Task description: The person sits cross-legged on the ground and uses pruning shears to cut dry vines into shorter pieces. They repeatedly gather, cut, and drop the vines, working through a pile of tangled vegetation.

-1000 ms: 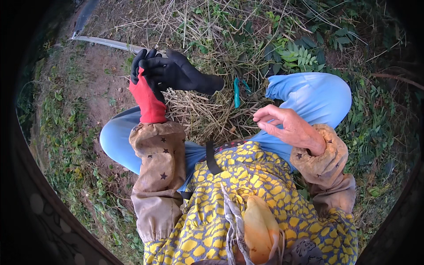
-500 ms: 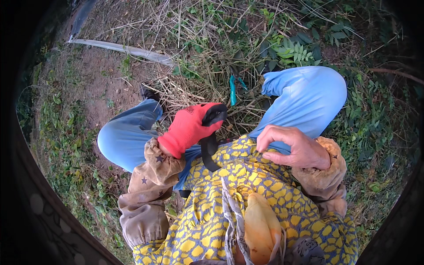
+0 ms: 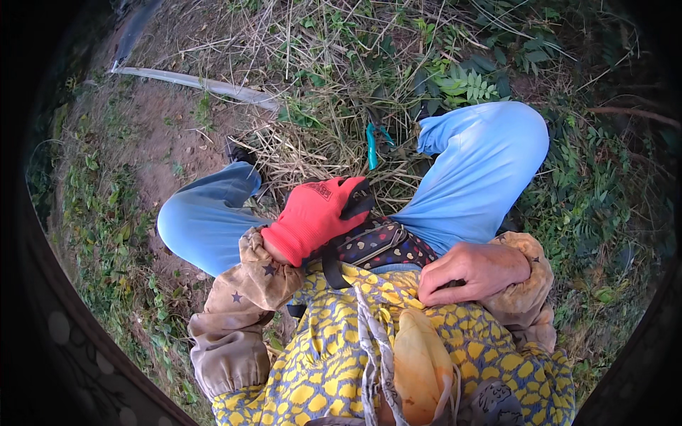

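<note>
My left hand (image 3: 320, 216) wears a red glove with black fingertips. Its fingers are curled over the end of a black strap (image 3: 332, 268) that hangs down onto my shirt. Beside that glove, in my lap, lies a dark pouch (image 3: 380, 241) printed with small hearts, a zip across it. My bare right hand (image 3: 465, 273) is closed on the hem of the yellow and grey patterned shirt (image 3: 398, 280), just right of the pouch. The glove hides the pouch's left end.
Teal-handled pruning shears (image 3: 371, 145) lie in dry grass between my feet. A long grey strip (image 3: 199, 82) crosses the bare soil at the upper left. My blue-trousered knees are bent on both sides. Leafy plants (image 3: 469, 82) grow at the upper right.
My right hand has moved down toward my body, drawing the shirt hem back and baring the heart-print pouch. The left glove has shifted slightly down, with the strap.
</note>
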`<state>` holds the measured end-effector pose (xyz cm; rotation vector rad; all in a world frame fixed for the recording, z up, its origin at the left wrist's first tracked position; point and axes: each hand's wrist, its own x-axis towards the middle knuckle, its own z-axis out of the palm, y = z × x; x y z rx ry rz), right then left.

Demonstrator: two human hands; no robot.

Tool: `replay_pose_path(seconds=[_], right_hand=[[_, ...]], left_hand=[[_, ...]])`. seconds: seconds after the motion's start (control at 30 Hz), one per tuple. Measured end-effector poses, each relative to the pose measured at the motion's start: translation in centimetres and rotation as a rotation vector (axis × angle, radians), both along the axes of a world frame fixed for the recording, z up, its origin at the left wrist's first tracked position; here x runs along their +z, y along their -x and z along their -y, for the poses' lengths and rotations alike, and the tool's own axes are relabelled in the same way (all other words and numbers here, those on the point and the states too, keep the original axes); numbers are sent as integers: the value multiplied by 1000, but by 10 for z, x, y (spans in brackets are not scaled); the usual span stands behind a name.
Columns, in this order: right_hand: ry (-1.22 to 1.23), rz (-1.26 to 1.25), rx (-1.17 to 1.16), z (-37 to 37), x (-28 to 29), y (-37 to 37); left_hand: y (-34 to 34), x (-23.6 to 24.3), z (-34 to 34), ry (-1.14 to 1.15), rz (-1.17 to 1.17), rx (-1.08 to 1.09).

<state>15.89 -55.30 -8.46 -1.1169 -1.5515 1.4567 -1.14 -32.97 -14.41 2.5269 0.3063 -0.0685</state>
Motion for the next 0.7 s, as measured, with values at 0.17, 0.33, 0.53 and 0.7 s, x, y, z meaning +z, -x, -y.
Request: replay_pose_path(seconds=[0.17, 0.33, 0.53, 0.7], right_hand=[[375, 246, -471, -2, -48, 23], [127, 416, -563, -12, -47, 26], [-52, 493, -528, -10, -48, 33], [-118, 578, -439, -11, -38, 38]], left_hand=[[3, -10, 24, -210, 53, -13], [12, -10, 32, -282, 31, 23], [24, -16, 35, -283, 78, 95], [31, -17, 34, -282, 50, 137]])
